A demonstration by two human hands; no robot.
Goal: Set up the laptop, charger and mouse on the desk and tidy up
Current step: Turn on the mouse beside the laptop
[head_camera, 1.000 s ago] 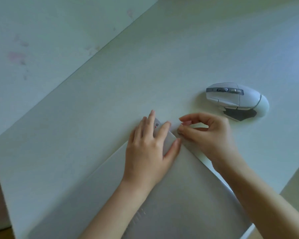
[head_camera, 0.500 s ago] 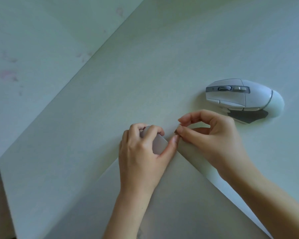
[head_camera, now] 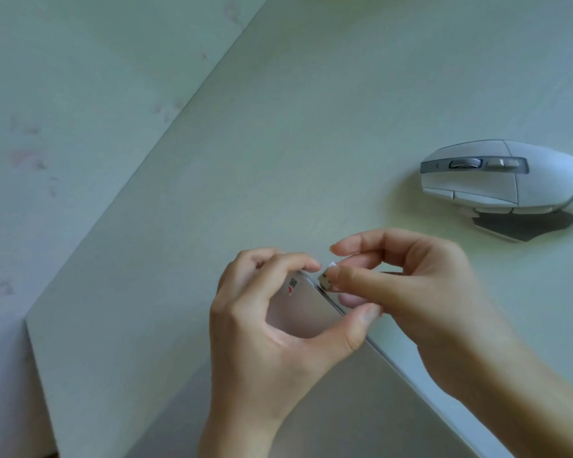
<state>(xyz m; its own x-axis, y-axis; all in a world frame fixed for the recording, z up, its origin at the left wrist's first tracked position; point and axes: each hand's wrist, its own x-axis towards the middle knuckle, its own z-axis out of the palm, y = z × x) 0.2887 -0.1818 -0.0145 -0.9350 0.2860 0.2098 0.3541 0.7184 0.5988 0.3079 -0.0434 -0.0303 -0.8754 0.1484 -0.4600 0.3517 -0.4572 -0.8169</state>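
Observation:
A closed silver laptop point(head_camera: 298, 312) lies on the pale desk point(head_camera: 278, 143), one corner pointing away from me. My left hand point(head_camera: 272, 332) grips that corner, fingers curled over the far edge and thumb on the right edge. My right hand point(head_camera: 411, 292) pinches a small white plug-like piece point(head_camera: 326, 279) between thumb and forefinger, held against the laptop's right edge near the corner. A white mouse point(head_camera: 503, 183) with a grey thumb rest sits on the desk to the right, apart from both hands. No charger is visible.
A pale wall point(head_camera: 80, 94) with faint pink marks runs along the desk's left side. The desk's left end point(head_camera: 37, 375) drops off at the lower left. Bare desk surface stretches beyond the laptop and left of the mouse.
My left hand went from lying flat on the laptop corner to curling around and gripping it. My right hand's pinch shifted to the laptop's edge, where the small white piece now shows.

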